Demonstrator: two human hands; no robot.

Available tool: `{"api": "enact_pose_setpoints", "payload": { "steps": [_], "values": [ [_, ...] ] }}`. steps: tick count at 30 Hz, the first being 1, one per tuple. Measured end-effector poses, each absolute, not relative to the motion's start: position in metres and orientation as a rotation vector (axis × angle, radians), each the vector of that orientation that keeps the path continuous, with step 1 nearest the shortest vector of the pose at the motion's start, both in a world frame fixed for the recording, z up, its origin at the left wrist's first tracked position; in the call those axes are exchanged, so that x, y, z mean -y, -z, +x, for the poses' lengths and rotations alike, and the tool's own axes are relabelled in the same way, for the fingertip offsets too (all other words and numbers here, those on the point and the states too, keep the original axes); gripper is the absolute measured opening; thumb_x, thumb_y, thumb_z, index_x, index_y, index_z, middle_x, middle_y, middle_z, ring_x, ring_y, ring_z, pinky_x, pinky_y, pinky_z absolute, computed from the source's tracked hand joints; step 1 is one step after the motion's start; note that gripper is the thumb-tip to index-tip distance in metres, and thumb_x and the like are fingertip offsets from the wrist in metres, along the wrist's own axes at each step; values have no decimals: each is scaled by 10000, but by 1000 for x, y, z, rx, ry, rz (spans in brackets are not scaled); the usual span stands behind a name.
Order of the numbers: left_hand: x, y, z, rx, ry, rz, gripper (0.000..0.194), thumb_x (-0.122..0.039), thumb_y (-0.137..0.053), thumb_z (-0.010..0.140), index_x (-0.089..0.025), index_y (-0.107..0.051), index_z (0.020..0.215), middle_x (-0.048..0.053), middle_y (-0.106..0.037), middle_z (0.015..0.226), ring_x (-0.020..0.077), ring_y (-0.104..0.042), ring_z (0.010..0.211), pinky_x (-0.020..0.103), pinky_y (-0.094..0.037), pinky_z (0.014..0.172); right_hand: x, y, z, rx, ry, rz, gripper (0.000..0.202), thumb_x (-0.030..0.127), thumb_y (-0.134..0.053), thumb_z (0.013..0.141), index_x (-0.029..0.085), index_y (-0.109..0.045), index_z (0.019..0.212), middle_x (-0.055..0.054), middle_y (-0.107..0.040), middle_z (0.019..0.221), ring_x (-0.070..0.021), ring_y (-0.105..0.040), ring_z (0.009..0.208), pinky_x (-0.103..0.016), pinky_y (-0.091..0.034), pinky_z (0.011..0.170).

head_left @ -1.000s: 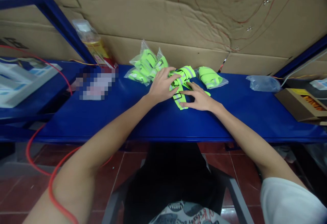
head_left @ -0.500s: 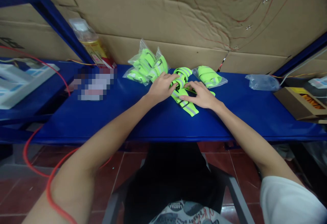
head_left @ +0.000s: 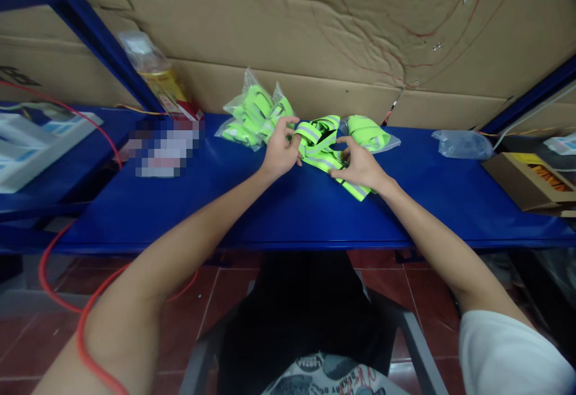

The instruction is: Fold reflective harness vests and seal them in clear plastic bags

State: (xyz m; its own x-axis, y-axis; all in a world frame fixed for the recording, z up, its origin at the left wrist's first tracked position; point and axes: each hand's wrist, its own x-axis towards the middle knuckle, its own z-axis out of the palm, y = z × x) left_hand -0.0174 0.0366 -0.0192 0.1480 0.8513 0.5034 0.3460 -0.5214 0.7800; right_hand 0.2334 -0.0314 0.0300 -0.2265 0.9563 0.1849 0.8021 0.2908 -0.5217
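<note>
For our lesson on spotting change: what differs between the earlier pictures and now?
The lower end of the yellow-green strap has swung to the person's right, to just beneath the right hand. Both that hand and the left hand remain at the strap. The bottle and cardboard box stayed put.

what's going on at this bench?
A seated person is handling a loose neon-yellow strap with both hands: the left hand grips its left side, and the right hand touches its right part. It lies unbagged on the blue table. Bagged straps sit behind the left hand.
</note>
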Motion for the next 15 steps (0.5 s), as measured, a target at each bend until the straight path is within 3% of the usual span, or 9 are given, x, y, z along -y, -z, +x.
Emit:
{"api": "enact_pose_setpoints", "payload": {
  "steps": [2, 4, 7, 11, 15],
  "values": [
    [-37, 19, -19, -1192, -1419, 1972, 577, -750, -444, 1128, -313, -450, 1506, 115, -695, 1215, 194, -745, 730, 381, -643, 677, 32, -36, 238, 2152, -501, -1503, 890, 327, -854, 713, 211, -570, 1549, -35, -705, 938, -270, -671, 784, -446, -553, 774],
    [-30, 12, -21, -1284, -1474, 2082, 605, -745, -470, 1120, -304, -454, 1534, 162, -666, 1363, 264, -780, 979, 434, -669, 841, 35, -42, 241, 2253, -536, -1417, 754, 307, -808, 754, 224, -639, 1485, 0, -673, 844, -227, -621, 703, -394, -494, 709],
    [-11, -7, -22, -1367, -1499, 2284, 557, -635, -547, 1119, -294, -503, 1558, 212, -550, 1594, 361, -681, 1329, 532, -616, 1070, 40, -51, 242, 2347, -592, -1373, 476, 350, -770, 823, 230, -741, 1283, 22, -646, 746, -189, -566, 629, -356, -423, 659],
    [10, -28, -19, -1292, -1466, 2519, 363, -485, -572, 1112, -278, -664, 1397, 178, -622, 1507, 381, -603, 1431, 599, -501, 1212, 43, -57, 239, 2321, -700, -1408, 339, 406, -741, 879, 212, -772, 1156, -6, -697, 777, -191, -587, 645, -354, -438, 679],
    [16, -35, -16, -979, -1193, 2811, 308, -287, -547, 1069, -315, -756, 1294, 116, -702, 1442, 358, -619, 1387, 594, -490, 1183, 44, -57, 236, 2335, -679, -1450, 367, 357, -719, 891, 208, -774, 1222, -17, -681, 788, -205, -589, 663, -366, -435, 702]
  ]
}}
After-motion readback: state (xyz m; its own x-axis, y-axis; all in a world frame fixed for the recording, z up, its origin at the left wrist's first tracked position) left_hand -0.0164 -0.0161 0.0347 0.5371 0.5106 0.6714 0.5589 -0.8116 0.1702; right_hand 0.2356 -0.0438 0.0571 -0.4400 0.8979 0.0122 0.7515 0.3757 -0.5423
